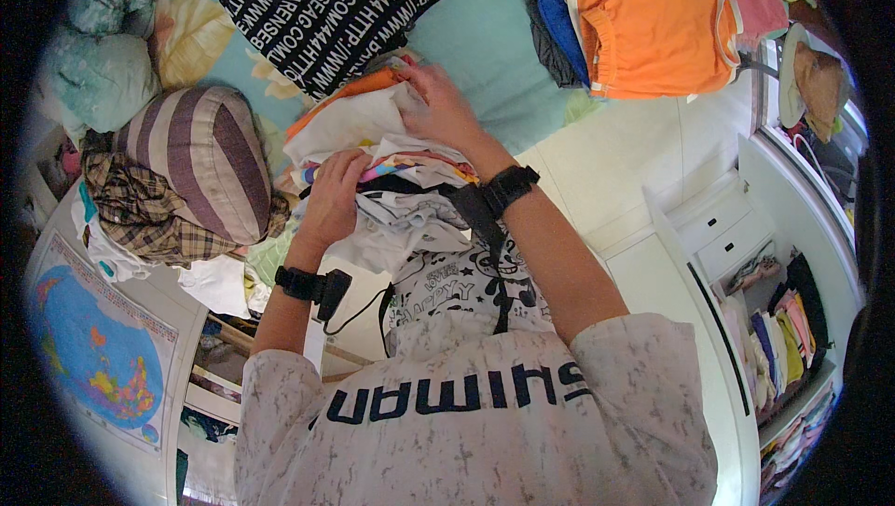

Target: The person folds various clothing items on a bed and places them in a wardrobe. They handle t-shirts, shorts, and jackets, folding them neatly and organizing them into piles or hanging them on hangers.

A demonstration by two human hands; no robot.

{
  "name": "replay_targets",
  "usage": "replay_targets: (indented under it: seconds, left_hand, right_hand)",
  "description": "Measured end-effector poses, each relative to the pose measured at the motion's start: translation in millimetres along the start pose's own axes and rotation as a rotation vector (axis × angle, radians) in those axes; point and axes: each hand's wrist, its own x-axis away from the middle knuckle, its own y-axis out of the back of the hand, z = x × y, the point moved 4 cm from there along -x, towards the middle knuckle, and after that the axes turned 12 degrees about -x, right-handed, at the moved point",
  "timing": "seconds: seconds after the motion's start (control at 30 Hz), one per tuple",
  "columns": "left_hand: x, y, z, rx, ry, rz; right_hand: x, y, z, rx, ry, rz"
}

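A loose pile of folded clothes (pixel 349 125) lies before me at the bed's edge, with white, orange and multicoloured layers. My left hand (pixel 334 195) grips its near left side, fingers over the top and the thumb hidden. At the far right part of the pile is my right hand (pixel 440 107), slightly blurred, its fingertips at the white and orange cloth; whether they pinch it is unclear. Paler printed cloth (pixel 405 219) hangs below the pile, towards my body. Just beyond lies a black garment (pixel 321 9) with white lettering, spread flat.
Orange shorts (pixel 650 34) top a stack of clothes at the far right of the bed (pixel 482 37). To the left are a striped cushion (pixel 203 156) and a plaid shirt (pixel 133 205). An open wardrobe (pixel 776 338) stands right; a world map (pixel 105 352) is at left.
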Motion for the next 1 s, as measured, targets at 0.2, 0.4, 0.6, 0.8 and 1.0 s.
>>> replay_targets:
  seconds: [0.2, 0.4, 0.6, 0.8, 1.0]
  left_hand:
    - [-9.5, 6.1, 13.9, 0.114, 0.148, -0.08]
    - [-19.6, 26.1, 17.0, 0.07, 0.247, -0.158]
    - [26.6, 32.6, -7.6, -0.09, 0.546, -0.421]
    - [93.3, -18.0, -44.1, 0.156, 0.653, -0.26]
    - [65.0, -33.4, -88.0, 0.232, 0.448, -0.279]
  right_hand:
    - [-1.3, 31.6, -43.3, -0.101, -0.282, -0.441]
    - [51.9, 39.3, -19.0, -0.451, -0.334, -0.011]
    - [113.8, 60.5, -36.7, -0.061, -0.555, 0.042]
    - [169.8, 61.4, -71.6, -0.208, -0.914, 0.271]
    - [174.8, 44.9, -31.4, -0.45, -0.774, 0.187]
